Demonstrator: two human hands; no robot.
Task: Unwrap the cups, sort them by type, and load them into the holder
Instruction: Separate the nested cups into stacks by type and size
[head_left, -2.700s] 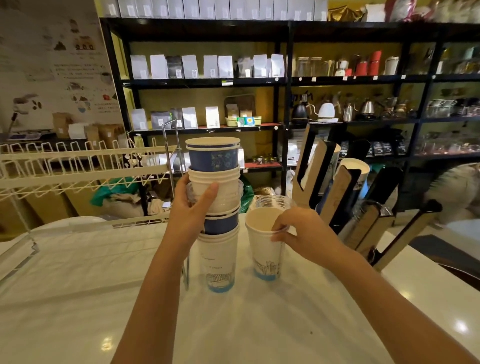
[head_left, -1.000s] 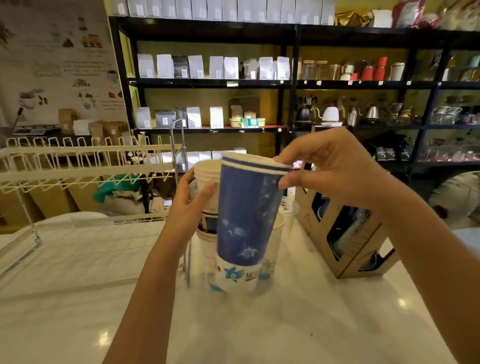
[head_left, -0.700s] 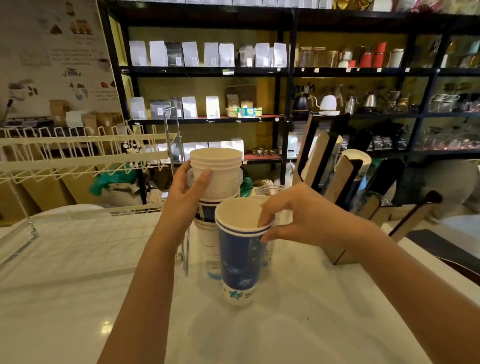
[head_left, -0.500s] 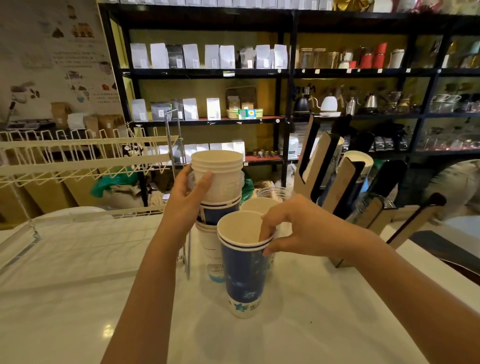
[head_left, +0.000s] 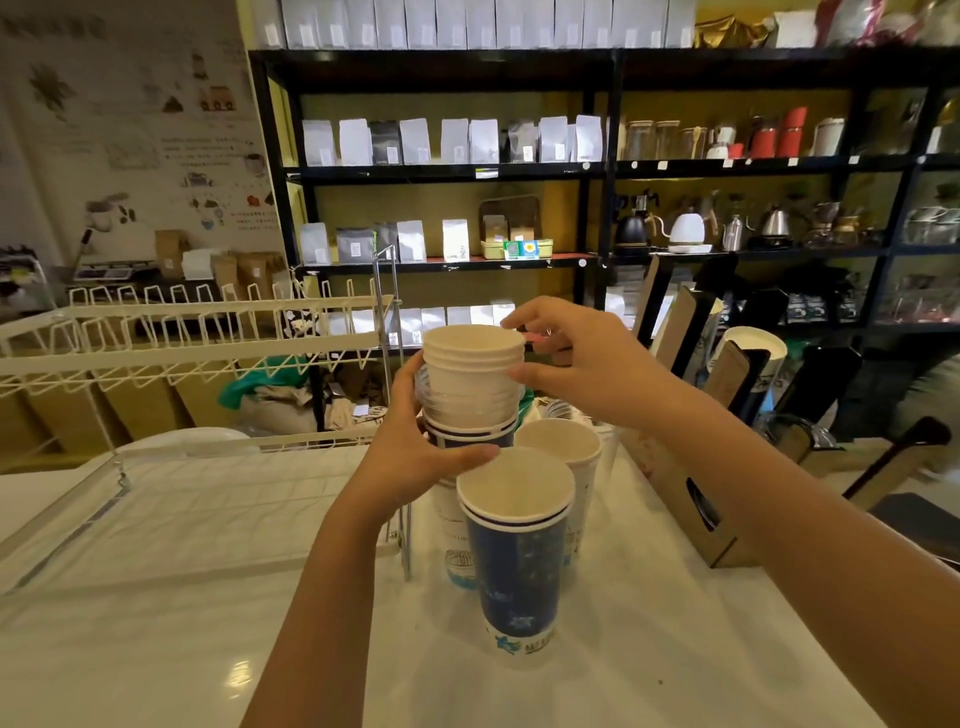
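Cups: mixed nested stack (head_left: 470, 410) stands upright at frame centre, long axis vertical, on the white counter (head_left: 156, 597). Left hand (head_left: 415, 457) wraps its middle from the left, fingers curled round the blue-banded part. Right hand (head_left: 576, 364) is at the top from the right, thumb and fingers partly spread on the rim of the plain white cups (head_left: 472, 353), not fully closed. Right hand is nearer the top cup; a lift would go straight up along the axis. Blue cup (head_left: 519, 561) stands free in front, lower centre; white printed cup (head_left: 563, 457) just behind it. Cardboard holder (head_left: 691, 499) sits right of centre. Stack's lower part is hidden by the blue cup and left hand; count of nested cups unclear; clear plastic cup in the stack hard to make out.
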